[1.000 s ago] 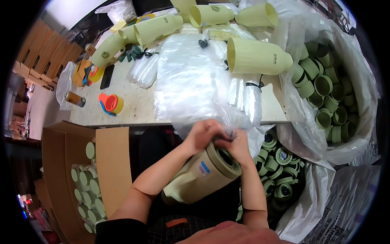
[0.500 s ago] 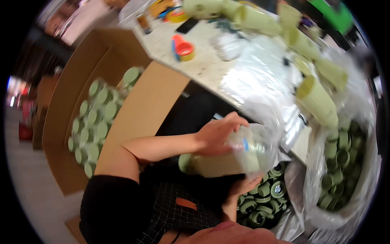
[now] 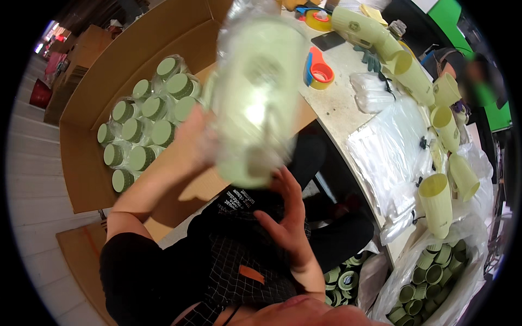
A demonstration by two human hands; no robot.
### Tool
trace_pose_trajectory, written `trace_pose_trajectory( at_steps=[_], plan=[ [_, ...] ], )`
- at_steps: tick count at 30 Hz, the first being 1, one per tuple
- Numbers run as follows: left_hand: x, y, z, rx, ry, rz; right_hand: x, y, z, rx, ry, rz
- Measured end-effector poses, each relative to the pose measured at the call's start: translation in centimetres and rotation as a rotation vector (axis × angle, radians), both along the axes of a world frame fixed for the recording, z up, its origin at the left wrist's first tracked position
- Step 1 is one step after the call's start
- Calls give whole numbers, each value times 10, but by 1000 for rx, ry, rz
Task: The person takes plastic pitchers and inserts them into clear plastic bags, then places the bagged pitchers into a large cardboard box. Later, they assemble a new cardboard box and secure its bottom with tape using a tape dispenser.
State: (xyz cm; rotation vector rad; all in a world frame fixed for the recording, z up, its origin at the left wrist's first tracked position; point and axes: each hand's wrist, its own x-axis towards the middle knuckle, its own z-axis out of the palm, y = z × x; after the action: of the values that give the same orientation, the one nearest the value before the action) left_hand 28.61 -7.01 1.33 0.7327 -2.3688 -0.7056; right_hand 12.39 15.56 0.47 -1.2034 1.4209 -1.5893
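Observation:
A pale green plastic jug (image 3: 260,98) in a clear bag hangs in front of me, blurred by motion. My left hand (image 3: 196,138) is closed on its left side, the fingers partly hidden behind it. Just below its lower end, my right hand (image 3: 285,217) is open with thumb and fingers spread; a fingertip comes close to the jug, and I cannot tell whether it touches. To the left, a large cardboard box (image 3: 81,179) holds rows of upright bagged jugs with green lids (image 3: 154,107).
On the white table (image 3: 340,108) lie a tape dispenser (image 3: 318,70), a phone (image 3: 328,41), stacked clear bags (image 3: 389,146) and several unlidded jugs (image 3: 435,204). A plastic-lined bin of green lids (image 3: 418,290) stands at lower right. More green parts (image 3: 348,280) sit beside my lap.
The bagged jug has risen from my lap, moving up and left toward the box, and now stands upright. My right hand has come away from the bag. The view has shifted.

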Motion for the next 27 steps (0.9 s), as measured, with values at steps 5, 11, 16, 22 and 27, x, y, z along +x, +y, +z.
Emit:
trace_pose_trajectory(
  at_steps=[5,11,16,22,27],
  plan=[
    [23,-223,-100,190,-62,430,11,-61,13,-136,-15,227],
    [43,-360,-211,872,-180,715,28,-1,-49,256,-302,183],
    [10,-345,-254,-113,-826,353,5,79,-77,477,-423,-214],
    [-30,-137,-100,-229,-66,262,-103,80,-77,211,-68,-801],
    [-192,-7,-18,-287,-92,-315,-293,128,-14,343,981,-1544]
  ],
)
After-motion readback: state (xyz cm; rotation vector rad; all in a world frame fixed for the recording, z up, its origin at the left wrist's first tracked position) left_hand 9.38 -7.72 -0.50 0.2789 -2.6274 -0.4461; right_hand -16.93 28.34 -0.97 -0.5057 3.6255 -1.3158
